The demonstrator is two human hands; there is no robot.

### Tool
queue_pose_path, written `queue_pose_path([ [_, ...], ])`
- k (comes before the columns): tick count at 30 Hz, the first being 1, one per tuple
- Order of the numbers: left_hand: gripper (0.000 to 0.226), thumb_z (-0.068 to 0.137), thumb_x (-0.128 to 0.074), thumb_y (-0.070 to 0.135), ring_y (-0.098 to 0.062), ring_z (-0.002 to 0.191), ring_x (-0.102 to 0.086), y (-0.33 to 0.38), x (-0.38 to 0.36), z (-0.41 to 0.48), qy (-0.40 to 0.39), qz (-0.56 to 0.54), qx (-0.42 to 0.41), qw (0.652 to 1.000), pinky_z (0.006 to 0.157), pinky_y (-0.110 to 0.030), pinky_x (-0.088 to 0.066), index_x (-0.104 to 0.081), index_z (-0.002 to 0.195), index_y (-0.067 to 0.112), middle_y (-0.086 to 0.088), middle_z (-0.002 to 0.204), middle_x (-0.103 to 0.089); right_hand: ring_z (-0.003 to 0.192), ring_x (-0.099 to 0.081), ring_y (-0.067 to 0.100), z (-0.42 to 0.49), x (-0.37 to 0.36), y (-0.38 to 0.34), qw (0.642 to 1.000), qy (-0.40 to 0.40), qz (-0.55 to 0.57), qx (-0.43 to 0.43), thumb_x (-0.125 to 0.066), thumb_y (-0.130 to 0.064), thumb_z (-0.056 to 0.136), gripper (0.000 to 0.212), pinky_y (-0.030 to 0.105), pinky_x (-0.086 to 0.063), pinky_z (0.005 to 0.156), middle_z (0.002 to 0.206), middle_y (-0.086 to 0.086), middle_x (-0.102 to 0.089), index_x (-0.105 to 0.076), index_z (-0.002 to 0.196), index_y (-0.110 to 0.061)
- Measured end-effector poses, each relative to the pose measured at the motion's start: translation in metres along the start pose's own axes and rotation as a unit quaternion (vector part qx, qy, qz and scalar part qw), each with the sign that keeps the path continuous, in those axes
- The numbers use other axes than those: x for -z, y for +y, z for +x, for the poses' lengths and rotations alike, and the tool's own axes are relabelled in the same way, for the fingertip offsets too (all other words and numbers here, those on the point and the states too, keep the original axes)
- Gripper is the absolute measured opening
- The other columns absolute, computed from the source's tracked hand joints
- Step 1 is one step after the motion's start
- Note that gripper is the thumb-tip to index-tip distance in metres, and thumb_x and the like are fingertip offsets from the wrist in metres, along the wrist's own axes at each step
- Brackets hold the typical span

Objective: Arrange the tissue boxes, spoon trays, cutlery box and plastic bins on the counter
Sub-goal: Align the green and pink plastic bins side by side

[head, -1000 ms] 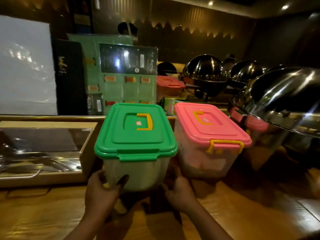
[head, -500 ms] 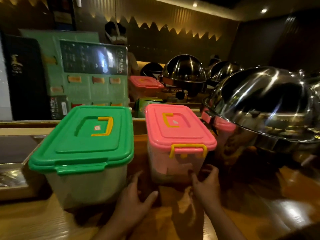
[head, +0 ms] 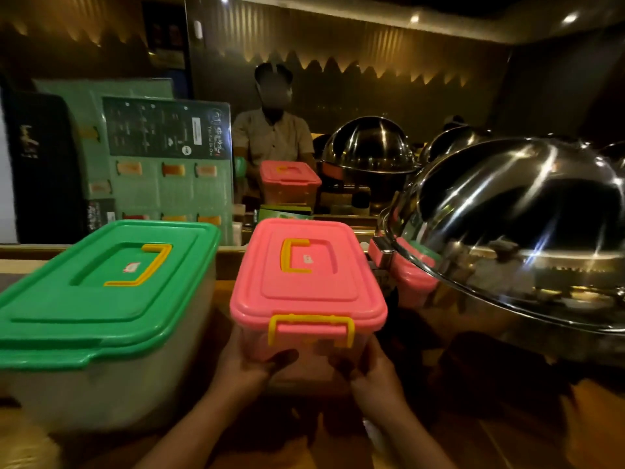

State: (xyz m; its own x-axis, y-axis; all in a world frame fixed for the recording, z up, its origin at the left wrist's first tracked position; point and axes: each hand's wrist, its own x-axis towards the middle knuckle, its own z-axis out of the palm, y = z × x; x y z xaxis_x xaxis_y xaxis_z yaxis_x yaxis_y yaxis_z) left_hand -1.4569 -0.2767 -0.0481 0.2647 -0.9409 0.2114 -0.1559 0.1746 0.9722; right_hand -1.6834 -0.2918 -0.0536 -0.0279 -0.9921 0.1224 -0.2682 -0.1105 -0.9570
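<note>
A clear plastic bin with a pink lid point(head: 306, 275) and yellow latch stands on the wooden counter point(head: 490, 431) in the middle of the view. My left hand point(head: 245, 362) grips its near left corner and my right hand point(head: 370, 368) grips its near right corner. To its left stands a larger bin with a green lid point(head: 101, 289) and a yellow handle, untouched. A second pink-lidded bin point(head: 289, 179) sits farther back on the far side of the counter.
A large steel chafing dome point(head: 514, 228) crowds the right side, close to the pink bin, with more domes point(head: 370, 145) behind. A green menu board point(head: 159, 164) stands at the back left. A person point(head: 272, 133) stands behind the far counter.
Both hands left the green-lidded bin and moved right onto the pink-lidded bin. The view has shifted right, and a person now shows behind the counter.
</note>
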Motion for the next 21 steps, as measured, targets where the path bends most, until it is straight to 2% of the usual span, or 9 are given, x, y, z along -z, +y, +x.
queue_pose_path([
  [2, 0.096, 0.044, -0.099, 0.047, -0.007, 0.113, -0.066, 0.002, -0.008, -0.004, 0.009, -0.010, 0.000, 1.000, 0.094, -0.042, -0.057, -0.056, 0.129, 0.043, 0.013, 0.122, -0.070, 0.101, -0.068, 0.004, 0.006, 0.007, 0.003, 1.000, 0.000, 0.014, -0.001, -0.084, -0.064, 0.059, 0.062, 0.035, -0.057, 0.083, 0.107, -0.017, -0.073, -0.063, 0.115, -0.047],
  [4, 0.098, 0.042, -0.099, 0.049, -0.007, 0.113, -0.065, 0.003, -0.015, -0.004, 0.022, -0.011, 0.004, 1.000, 0.094, -0.042, -0.057, -0.056, 0.130, 0.043, 0.014, 0.122, -0.069, 0.100, -0.066, 0.001, 0.011, 0.013, 0.003, 1.000, -0.006, 0.012, -0.002, -0.084, -0.049, 0.066, 0.050, 0.028, -0.055, 0.081, 0.107, -0.016, -0.071, -0.063, 0.110, -0.045],
  [6, 0.098, 0.043, -0.099, 0.048, -0.006, 0.113, -0.065, 0.004, -0.018, -0.001, 0.023, -0.006, 0.003, 1.000, 0.094, -0.041, -0.057, -0.056, 0.131, 0.041, 0.014, 0.123, -0.069, 0.094, -0.064, -0.010, 0.015, 0.015, 0.002, 1.000, -0.010, 0.014, -0.002, -0.085, -0.031, 0.072, 0.045, 0.014, -0.052, 0.074, 0.106, -0.018, -0.069, -0.061, 0.108, -0.043],
  [8, 0.100, 0.043, -0.098, 0.050, -0.007, 0.115, -0.064, 0.004, -0.018, 0.002, 0.023, 0.001, 0.007, 1.000, 0.095, -0.042, -0.057, -0.055, 0.132, 0.042, 0.013, 0.124, -0.068, 0.092, -0.064, -0.010, 0.018, 0.014, 0.002, 1.000, -0.012, 0.020, -0.014, -0.084, -0.017, 0.077, 0.044, 0.009, -0.050, 0.068, 0.105, -0.018, -0.068, -0.061, 0.107, -0.040],
  [10, 0.102, 0.042, -0.098, 0.052, -0.009, 0.116, -0.063, 0.004, -0.019, 0.004, 0.023, 0.002, 0.005, 1.000, 0.095, -0.042, -0.056, -0.054, 0.133, 0.042, 0.013, 0.126, -0.067, 0.098, -0.064, -0.002, 0.020, 0.013, 0.004, 1.000, -0.009, 0.024, -0.017, -0.085, -0.020, 0.075, 0.046, 0.009, -0.050, 0.069, 0.107, -0.016, -0.069, -0.061, 0.109, -0.039],
  [12, 0.102, 0.042, -0.097, 0.051, -0.010, 0.117, -0.062, 0.005, -0.018, 0.005, 0.019, -0.002, 0.010, 1.000, 0.095, -0.042, -0.056, -0.053, 0.134, 0.043, 0.012, 0.127, -0.066, 0.099, -0.062, -0.003, 0.020, 0.012, 0.003, 1.000, -0.006, 0.026, -0.014, -0.086, -0.029, 0.071, 0.047, 0.007, -0.048, 0.069, 0.108, -0.018, -0.067, -0.061, 0.108, -0.041],
  [17, 0.095, 0.044, -0.100, 0.041, -0.008, 0.113, -0.064, 0.002, -0.018, 0.007, 0.019, -0.018, 0.013, 1.000, 0.090, -0.037, -0.057, -0.057, 0.129, 0.045, 0.014, 0.122, -0.069, 0.091, -0.060, -0.010, 0.020, 0.011, -0.005, 0.999, -0.016, 0.037, -0.018, -0.085, -0.019, 0.076, 0.046, 0.007, -0.048, 0.066, 0.105, -0.021, -0.065, -0.059, 0.105, -0.042],
  [21, 0.098, 0.043, -0.099, 0.045, -0.012, 0.116, -0.064, 0.003, -0.018, 0.007, 0.011, -0.030, 0.024, 0.999, 0.093, -0.043, -0.058, -0.055, 0.131, 0.045, 0.011, 0.125, -0.069, 0.095, -0.065, -0.004, 0.017, 0.012, -0.007, 1.000, -0.011, 0.002, -0.026, -0.084, -0.021, 0.077, 0.041, 0.012, -0.051, 0.070, 0.105, -0.019, -0.069, -0.062, 0.104, -0.043],
])
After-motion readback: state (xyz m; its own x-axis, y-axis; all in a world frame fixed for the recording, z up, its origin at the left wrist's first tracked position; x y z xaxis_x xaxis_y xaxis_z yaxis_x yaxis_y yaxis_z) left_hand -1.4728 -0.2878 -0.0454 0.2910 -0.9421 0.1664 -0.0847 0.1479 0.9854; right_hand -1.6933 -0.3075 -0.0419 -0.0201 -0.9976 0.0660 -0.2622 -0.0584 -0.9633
